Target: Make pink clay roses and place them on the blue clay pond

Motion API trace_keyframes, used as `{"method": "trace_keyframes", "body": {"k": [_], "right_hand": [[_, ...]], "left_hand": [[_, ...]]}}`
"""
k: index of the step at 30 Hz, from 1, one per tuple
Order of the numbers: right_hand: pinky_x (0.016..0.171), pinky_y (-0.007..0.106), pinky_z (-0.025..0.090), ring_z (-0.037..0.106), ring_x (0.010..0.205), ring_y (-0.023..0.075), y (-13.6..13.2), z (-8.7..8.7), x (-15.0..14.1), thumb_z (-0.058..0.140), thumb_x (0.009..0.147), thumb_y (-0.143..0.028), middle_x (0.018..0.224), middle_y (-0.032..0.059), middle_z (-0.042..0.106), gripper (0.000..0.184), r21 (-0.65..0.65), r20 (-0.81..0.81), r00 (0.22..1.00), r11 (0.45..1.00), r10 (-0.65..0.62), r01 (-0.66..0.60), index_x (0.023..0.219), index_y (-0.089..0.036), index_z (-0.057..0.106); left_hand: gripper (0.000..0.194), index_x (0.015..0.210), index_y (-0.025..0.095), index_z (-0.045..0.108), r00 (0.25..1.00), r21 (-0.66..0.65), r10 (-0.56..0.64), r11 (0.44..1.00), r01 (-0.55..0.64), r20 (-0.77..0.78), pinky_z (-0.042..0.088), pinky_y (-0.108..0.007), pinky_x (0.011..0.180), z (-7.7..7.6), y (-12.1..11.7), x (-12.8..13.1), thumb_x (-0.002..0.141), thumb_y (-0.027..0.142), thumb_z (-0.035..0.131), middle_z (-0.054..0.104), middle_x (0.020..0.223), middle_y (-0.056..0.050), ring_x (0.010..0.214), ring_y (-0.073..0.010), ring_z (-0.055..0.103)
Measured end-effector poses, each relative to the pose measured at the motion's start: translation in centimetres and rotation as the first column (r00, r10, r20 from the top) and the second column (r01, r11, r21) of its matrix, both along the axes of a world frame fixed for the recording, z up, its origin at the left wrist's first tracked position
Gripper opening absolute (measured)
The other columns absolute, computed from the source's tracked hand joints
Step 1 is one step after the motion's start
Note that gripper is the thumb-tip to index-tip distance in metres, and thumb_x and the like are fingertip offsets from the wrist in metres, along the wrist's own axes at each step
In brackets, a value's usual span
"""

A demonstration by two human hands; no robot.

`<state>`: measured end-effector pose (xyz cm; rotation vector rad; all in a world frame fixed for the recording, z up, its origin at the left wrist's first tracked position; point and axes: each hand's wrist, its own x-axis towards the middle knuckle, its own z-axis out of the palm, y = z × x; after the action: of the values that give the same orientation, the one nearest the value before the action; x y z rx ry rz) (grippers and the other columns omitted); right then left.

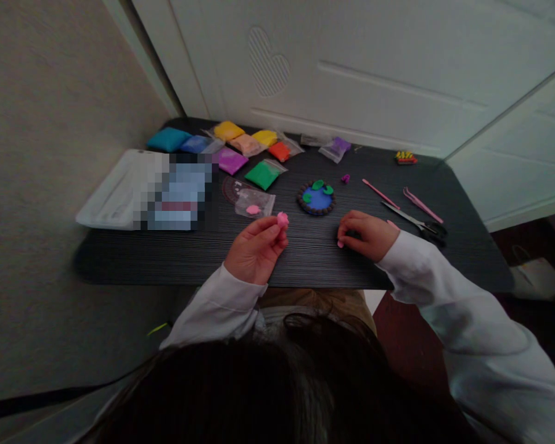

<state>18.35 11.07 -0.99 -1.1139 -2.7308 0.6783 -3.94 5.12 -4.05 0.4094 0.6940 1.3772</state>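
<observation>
Between the thumb and fingers of my left hand (256, 248) is a small pink clay flower (282, 220), held just above the table. My right hand (366, 235) rests at the table with its fingers pinched on a small pink clay piece (340, 244). Beyond and between the hands lies a round blue clay pond (319, 200) with a brown beaded rim and green leaf shapes. A clear bag with pink clay (253, 210) lies just past my left hand. Near the pond sits a tiny purple clay piece (346, 179).
Bags of coloured clay, among them green (263, 174), purple (231, 160) and teal (169, 140), line the back left. A white tray (115, 191) and a blurred-out device (180, 194) stand left. Scissors (416, 221), pink tweezers (423, 205) and a pink stick (380, 193) lie right.
</observation>
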Motion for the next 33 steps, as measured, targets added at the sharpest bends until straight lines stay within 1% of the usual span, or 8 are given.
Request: {"method": "trace_keyframes", "body": {"k": [3,6,9,16,19,23,29,33], "right_hand": [[0.074,0.029,0.041,0.051,0.077,0.0152,-0.4,0.4,0.1,0.048,0.072,-0.018,0.080,0.0051,0.054,0.010,-0.034,-0.013,0.999,0.999,-0.036,0.036,0.070,-0.016,0.058],[0.069,0.028,0.042,0.053,0.073,0.0140,-0.9,0.8,0.1,0.049,0.073,-0.021,0.076,0.0028,0.058,0.010,-0.104,-0.051,0.987,0.984,-0.150,0.144,0.073,-0.017,0.058],[0.066,0.026,0.042,0.054,0.066,0.0123,-1.5,0.9,0.1,0.049,0.074,-0.026,0.073,0.0009,0.061,0.011,-0.209,-0.125,0.958,0.951,-0.258,0.229,0.076,-0.018,0.057],[0.062,0.026,0.043,0.055,0.064,0.0117,-2.1,-0.8,-0.5,0.051,0.072,-0.031,0.072,0.0010,0.063,0.014,-0.358,-0.303,0.863,0.888,-0.405,0.290,0.076,-0.017,0.054],[0.064,0.027,0.043,0.055,0.065,0.0119,-2.1,-1.2,-0.7,0.051,0.072,-0.028,0.073,0.0013,0.063,0.013,-0.334,-0.317,0.856,0.893,-0.408,0.302,0.077,-0.017,0.055],[0.066,0.029,0.044,0.056,0.068,0.0125,-2.4,-0.9,-0.8,0.051,0.073,-0.026,0.075,0.0019,0.064,0.014,-0.311,-0.352,0.847,0.903,-0.400,0.297,0.082,-0.017,0.056],[0.068,0.027,0.045,0.058,0.070,0.0119,-4.2,1.1,-2.0,0.053,0.074,-0.024,0.077,0.0024,0.064,0.016,-0.353,-0.507,0.765,0.906,-0.396,0.235,0.088,-0.017,0.054],[0.067,0.026,0.045,0.057,0.070,0.0109,-5.4,2.8,-3.1,0.053,0.074,-0.021,0.075,0.0024,0.063,0.016,-0.317,-0.528,0.778,0.929,-0.342,0.193,0.089,-0.015,0.055]], "left_hand": [[0.014,0.074,0.017,0.064,1.000,0.007,0.003,1.000,-0.003,0.006,0.046,-0.018,0.058,0.0,0.0,0.0,0.063,0.010,0.062,0.063,0.072,0.002,0.065,-0.0060,0.056],[0.014,0.075,0.017,0.065,1.000,0.011,-0.002,1.000,0.002,0.002,0.046,-0.018,0.059,0.0,0.0,0.0,0.062,0.011,0.063,0.063,0.073,0.002,0.065,-0.0059,0.056],[0.015,0.075,0.017,0.065,1.000,0.010,-0.005,1.000,0.005,-0.004,0.046,-0.018,0.059,0.1,-0.1,0.0,0.061,0.011,0.064,0.064,0.075,0.002,0.066,-0.0059,0.056],[0.015,0.073,0.018,0.065,1.000,-0.004,-0.006,1.000,0.005,-0.028,0.046,-0.019,0.060,0.3,-0.2,0.2,0.059,0.012,0.066,0.063,0.070,0.002,0.064,-0.0066,0.056],[0.015,0.074,0.017,0.065,1.000,-0.012,-0.018,1.000,0.017,-0.024,0.045,-0.019,0.060,0.3,-0.2,0.1,0.060,0.012,0.066,0.063,0.070,0.002,0.064,-0.0065,0.056],[0.015,0.074,0.017,0.064,0.999,-0.009,-0.031,0.999,0.031,-0.025,0.045,-0.019,0.062,0.3,-0.3,0.1,0.060,0.012,0.065,0.064,0.072,0.002,0.065,-0.0061,0.057],[0.015,0.074,0.019,0.065,0.993,0.010,-0.114,0.993,0.114,-0.023,0.045,-0.020,0.067,0.9,-1.4,1.5,0.061,0.011,0.065,0.065,0.073,0.003,0.070,-0.0078,0.059],[0.016,0.074,0.020,0.065,0.985,0.083,-0.167,0.982,0.169,-0.038,0.045,-0.023,0.073,1.6,-2.2,2.2,0.062,0.010,0.064,0.066,0.072,0.003,0.074,-0.0098,0.060]]}}
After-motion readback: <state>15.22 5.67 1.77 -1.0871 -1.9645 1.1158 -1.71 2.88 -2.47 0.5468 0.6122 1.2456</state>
